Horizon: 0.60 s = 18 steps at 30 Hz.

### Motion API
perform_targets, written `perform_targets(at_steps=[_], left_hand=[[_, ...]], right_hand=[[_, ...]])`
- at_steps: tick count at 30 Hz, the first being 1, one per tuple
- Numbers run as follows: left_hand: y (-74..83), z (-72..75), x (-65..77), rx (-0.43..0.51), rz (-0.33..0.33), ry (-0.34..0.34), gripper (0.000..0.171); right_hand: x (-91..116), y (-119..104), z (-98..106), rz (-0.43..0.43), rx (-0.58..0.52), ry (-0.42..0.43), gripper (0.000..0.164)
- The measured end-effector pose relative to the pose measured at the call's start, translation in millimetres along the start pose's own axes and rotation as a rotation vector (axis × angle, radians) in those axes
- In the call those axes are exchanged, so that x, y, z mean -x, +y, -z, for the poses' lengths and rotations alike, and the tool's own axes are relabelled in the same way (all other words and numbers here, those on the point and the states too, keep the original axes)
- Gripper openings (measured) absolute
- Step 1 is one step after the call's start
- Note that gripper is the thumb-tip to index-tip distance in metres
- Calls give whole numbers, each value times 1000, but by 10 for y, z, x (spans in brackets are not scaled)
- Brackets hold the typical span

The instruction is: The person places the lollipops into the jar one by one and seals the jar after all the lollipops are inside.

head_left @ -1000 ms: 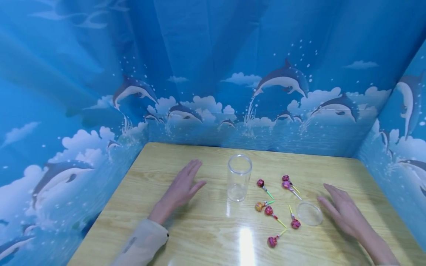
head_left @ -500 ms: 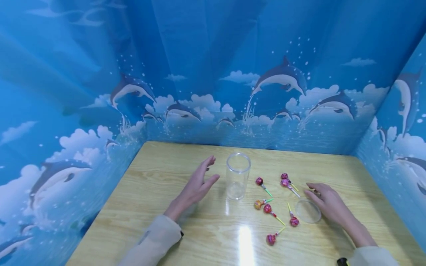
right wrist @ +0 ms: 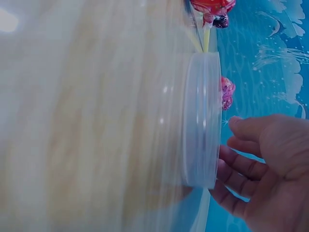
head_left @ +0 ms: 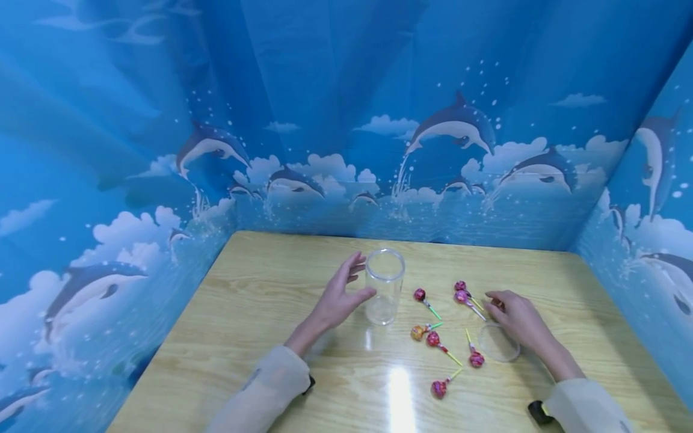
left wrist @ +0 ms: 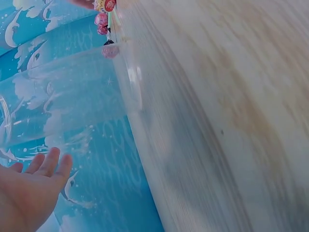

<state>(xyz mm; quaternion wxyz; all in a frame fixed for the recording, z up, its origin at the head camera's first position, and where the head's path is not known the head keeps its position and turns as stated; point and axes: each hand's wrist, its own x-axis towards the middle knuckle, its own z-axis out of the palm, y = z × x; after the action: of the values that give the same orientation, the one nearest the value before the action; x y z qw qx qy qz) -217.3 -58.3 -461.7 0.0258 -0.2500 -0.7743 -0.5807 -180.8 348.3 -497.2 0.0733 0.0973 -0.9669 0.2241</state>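
A clear, lidless plastic jar (head_left: 383,300) stands upright on the wooden table. My left hand (head_left: 337,302) is just left of it, thumb and fingers spread around its near side; the left wrist view shows a gap between the fingers (left wrist: 50,162) and the jar (left wrist: 72,94). Over at the right, my right hand (head_left: 521,319) hovers above the far edge of a round clear lid (head_left: 500,356) lying flat. Its fingers are loosely bent and hold nothing. In the right wrist view the fingertips are right at the rim of the lid (right wrist: 202,121).
Several wrapped lollipops lie between jar and lid: a dark red one (head_left: 419,294), an orange one (head_left: 417,332), a red one (head_left: 433,339), and a pink one (head_left: 461,297) among them. The nearest lollipop (head_left: 439,389) is toward the front. A blue dolphin-print curtain (head_left: 325,120) surrounds the table.
My left hand has moved right, up close to the jar. My right hand has moved left over the lid, its fingers bending. Jar, lid and lollipops have stayed put.
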Motion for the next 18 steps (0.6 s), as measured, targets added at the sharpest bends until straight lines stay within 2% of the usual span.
perform_targets(at_steps=[5, 18], left_hand=[[-3, -59, -30, -1, 33, -10, 95], [37, -180, -120, 19, 81, -31, 100]], right_hand=[[-87, -36, -37, -10, 1, -31, 35], [-253, -157, -67, -93, 29, -122, 34]])
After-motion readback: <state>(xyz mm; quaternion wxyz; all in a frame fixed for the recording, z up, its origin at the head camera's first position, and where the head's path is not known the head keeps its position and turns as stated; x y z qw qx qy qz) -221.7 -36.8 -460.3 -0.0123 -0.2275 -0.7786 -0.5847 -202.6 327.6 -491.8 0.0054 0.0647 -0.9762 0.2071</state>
